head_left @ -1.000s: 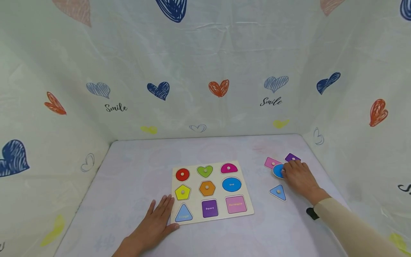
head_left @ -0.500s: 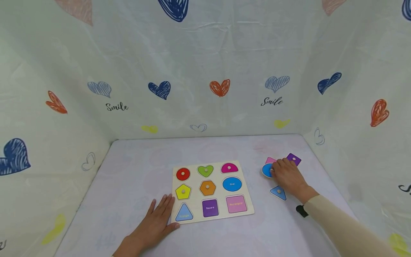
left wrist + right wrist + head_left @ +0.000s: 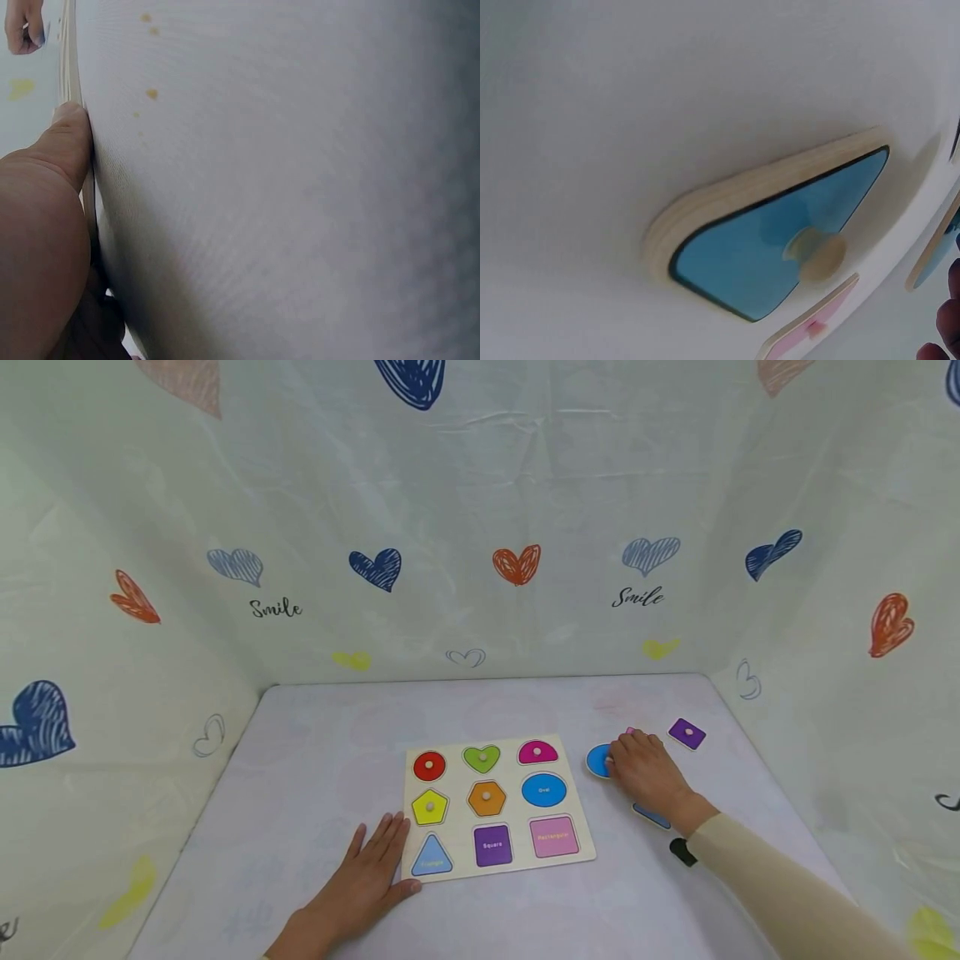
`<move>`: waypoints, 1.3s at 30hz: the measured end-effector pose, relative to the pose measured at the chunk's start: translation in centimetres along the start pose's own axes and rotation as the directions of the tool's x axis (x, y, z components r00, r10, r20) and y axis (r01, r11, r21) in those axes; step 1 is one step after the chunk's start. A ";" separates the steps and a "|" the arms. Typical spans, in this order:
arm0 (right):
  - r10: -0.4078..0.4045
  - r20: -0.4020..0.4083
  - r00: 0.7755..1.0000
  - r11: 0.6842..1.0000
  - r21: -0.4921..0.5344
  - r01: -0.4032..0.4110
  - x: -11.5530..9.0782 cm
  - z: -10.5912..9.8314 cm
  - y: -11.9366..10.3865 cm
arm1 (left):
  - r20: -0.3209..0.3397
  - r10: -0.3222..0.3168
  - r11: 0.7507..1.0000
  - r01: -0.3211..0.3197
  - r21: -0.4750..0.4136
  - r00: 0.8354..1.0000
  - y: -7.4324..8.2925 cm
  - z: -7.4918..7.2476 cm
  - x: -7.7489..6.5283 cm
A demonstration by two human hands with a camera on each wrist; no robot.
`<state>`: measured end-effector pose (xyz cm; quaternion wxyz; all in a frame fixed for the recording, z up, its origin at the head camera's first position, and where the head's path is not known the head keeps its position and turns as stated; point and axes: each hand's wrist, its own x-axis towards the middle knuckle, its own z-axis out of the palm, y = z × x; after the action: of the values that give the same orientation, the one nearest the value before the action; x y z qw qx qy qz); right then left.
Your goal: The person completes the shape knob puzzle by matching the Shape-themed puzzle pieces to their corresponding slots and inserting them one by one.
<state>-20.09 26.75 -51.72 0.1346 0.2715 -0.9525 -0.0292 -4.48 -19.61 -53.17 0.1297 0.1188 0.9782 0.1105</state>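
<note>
A wooden shape-puzzle board (image 3: 465,872) lies on the table. My left hand (image 3: 352,881) lies with extended fingers along its left edge, the thumb at the near-left corner. To the right of the board, my right hand (image 3: 651,777) pinches a blue oval puzzle piece (image 3: 597,761), its fingers covering the piece's right end. A blue triangle piece (image 3: 772,232) with a round wooden knob fills the right wrist view, and a pink rectangle piece (image 3: 810,330) lies beyond it. In the head view the right hand hides most of both.
The board's printed blue oval (image 3: 543,790), blue triangle (image 3: 432,857), purple square (image 3: 492,846) and pink rectangle (image 3: 554,837) show without knobs; its other shapes carry knobs. A purple piece (image 3: 687,734) lies at the back right. Heart-printed sheeting (image 3: 465,485) surrounds the table.
My right hand has moved left with the blue oval piece, toward the board, uncovering the purple piece and passing over the pink and triangle pieces. The left hand has stayed put.
</note>
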 end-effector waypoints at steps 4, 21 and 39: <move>-0.033 -0.026 0.999 0.999 0.020 0.033 0.3 0.0 -0.8 | -0.003 -0.002 1.000 0.002 -0.006 1.000 0.1 -0.1 0.0; -0.088 -0.028 0.996 0.996 -0.027 0.087 1.6 -0.1 -3.4 | -0.008 0.002 1.000 -0.002 -0.011 1.000 0.1 -0.2 -0.1; -0.148 0.005 0.989 0.988 -0.033 0.148 2.4 0.3 -6.3 | -0.007 -0.006 1.000 0.005 -0.010 1.000 0.1 0.0 0.0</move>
<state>-18.90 20.09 -52.24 0.1354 0.3391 -0.9293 -0.0551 -4.45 -19.53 -53.14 0.1272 0.1151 0.9784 0.1156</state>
